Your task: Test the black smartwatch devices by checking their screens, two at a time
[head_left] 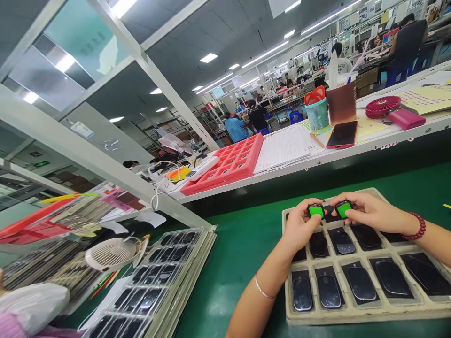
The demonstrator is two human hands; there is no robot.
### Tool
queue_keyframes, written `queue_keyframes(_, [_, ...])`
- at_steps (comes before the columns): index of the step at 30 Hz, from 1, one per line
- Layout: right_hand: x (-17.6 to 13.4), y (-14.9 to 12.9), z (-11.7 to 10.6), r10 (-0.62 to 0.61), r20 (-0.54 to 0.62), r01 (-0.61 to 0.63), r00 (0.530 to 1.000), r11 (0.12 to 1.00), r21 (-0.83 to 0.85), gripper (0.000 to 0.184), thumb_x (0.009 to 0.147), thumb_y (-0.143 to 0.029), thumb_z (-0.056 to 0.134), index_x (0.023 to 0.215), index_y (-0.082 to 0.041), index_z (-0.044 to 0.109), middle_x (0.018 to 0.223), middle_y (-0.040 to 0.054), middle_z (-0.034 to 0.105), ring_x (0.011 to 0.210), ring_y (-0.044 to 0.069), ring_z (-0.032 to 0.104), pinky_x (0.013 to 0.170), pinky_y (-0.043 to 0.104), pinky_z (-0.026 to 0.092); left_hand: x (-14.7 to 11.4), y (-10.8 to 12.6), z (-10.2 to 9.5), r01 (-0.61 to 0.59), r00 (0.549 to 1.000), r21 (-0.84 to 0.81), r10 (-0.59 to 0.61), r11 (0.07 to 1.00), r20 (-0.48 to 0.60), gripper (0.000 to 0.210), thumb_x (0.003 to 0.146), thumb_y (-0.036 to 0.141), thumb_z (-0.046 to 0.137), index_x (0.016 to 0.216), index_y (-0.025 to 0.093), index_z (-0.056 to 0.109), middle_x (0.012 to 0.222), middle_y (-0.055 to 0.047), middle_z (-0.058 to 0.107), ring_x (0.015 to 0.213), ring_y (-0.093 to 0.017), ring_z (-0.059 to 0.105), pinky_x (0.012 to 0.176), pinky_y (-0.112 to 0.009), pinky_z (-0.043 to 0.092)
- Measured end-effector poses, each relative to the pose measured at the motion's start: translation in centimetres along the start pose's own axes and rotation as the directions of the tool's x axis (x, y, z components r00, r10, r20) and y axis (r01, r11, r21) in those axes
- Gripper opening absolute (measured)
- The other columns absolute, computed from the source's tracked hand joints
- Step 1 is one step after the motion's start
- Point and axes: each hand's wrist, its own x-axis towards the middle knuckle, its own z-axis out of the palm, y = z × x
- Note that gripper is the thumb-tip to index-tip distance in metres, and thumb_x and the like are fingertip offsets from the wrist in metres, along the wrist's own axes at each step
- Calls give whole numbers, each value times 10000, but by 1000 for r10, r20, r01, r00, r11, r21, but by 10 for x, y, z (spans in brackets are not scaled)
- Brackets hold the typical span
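Note:
My left hand (296,226) pinches a small black square device with a bright green face (316,211) between thumb and fingers. A matching device with a green face (343,210) is gripped by my right hand (369,210). The two devices are held close together, side by side with a small gap, green faces toward me. Both hands hover over the far part of a beige compartment tray (319,318). Dark, glossy rounded-rectangle pieces (359,282) lie on black sheets in its compartments. My hands and forearms hide some far compartments.
Left on the green tabletop (225,277) is a stack of clear trays (197,277) holding dark pieces, with a white fan (111,253) beyond. The raised shelf carries a red foam tray (225,162), papers (282,152), a phone (342,134) and a cup (318,116). People sit farther back.

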Motion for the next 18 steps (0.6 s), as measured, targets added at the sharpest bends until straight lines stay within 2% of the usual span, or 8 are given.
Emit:
queue_keyframes(5, [0, 0, 0, -2, 6, 2, 1000, 1000, -4, 378, 849, -318, 678, 1206, -200, 715, 947, 62, 731, 737, 219, 716, 714, 350, 622, -1, 1, 0, 2, 1000, 17, -1, 1000, -10, 330, 768, 203, 714, 1092, 164, 667, 889, -46, 696, 756, -146, 604, 707, -264, 486])
queue_keyframes(9, [0, 4, 1, -24, -24, 24, 999, 1000, -4, 405, 835, -316, 714, 1227, -216, 711, 1037, 79, 749, 823, 249, 731, 796, 387, 625, -2, 1, 0, 13, 1000, 5, -13, 1000, -11, 380, 755, 198, 733, 1126, 177, 653, 949, -62, 717, 853, -181, 643, 744, -277, 499])
queue_keyframes(14, [0, 5, 1, -21, -19, 21, 1000, 999, 44, 391, 850, -326, 712, 1224, -214, 698, 1050, 83, 747, 766, 228, 732, 741, 370, 630, -2, 2, 0, 14, 1000, -5, -14, 1000, 4, 377, 755, 188, 719, 1124, 173, 642, 942, -63, 717, 892, -194, 661, 757, -281, 504])
queue_keyframes(18, [0, 4, 2, -26, -15, 27, 1000, 999, 43, 373, 849, -332, 713, 1199, -207, 693, 1048, 83, 752, 803, 230, 729, 771, 368, 635, -2, 2, 1, 14, 1000, -18, -14, 1000, -10, 406, 739, 159, 705, 1137, 171, 631, 963, -66, 721, 899, -188, 658, 755, -273, 494])
